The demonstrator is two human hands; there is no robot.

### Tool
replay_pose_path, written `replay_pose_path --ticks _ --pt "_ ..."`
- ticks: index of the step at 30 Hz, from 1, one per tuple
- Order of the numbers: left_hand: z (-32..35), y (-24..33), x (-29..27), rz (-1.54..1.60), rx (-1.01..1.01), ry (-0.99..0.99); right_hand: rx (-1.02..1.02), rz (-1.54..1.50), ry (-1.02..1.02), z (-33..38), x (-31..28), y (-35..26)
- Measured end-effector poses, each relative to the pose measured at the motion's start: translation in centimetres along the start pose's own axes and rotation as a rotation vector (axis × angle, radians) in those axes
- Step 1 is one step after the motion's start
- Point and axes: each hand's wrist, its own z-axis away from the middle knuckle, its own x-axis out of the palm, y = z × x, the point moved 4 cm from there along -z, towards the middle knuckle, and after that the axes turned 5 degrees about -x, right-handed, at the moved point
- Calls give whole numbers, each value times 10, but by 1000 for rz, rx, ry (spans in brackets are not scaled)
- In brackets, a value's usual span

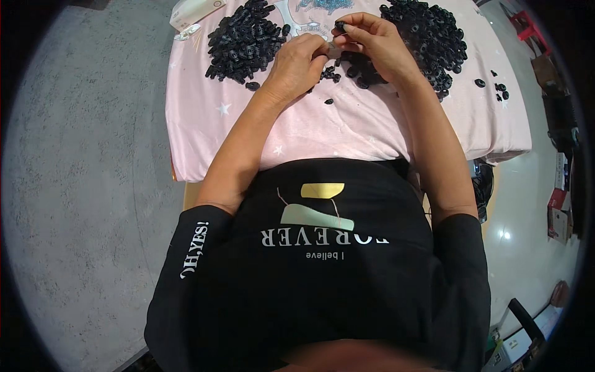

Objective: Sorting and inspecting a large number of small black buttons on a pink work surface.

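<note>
My left hand [299,62] and my right hand [372,43] meet over the middle of a table covered with a pink cloth [347,127]. Between the fingertips of both hands sits a small pale piece [334,51]. My right hand also pinches a small black ring-shaped part [340,26] at its fingertips. A heap of black ring parts [243,42] lies to the left of my left hand. A second, larger heap of black parts [427,40] lies to the right of my right hand and runs under it.
Several loose black parts [498,88] lie scattered near the cloth's right side. A white box [193,12] sits at the table's far left corner. Grey concrete floor [80,186] lies to the left; boxes and clutter [558,204] stand on the right.
</note>
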Motion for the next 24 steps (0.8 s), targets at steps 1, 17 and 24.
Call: replay_pose_path --ticks 1,17,24 --pt "0 1 -1 0 0 0 9 17 1 0 1 0" --pt "-3 -9 -11 243 -109 130 86 119 15 4 4 -1" --pt "-4 -15 0 664 -332 32 92 80 -10 4 5 -2"
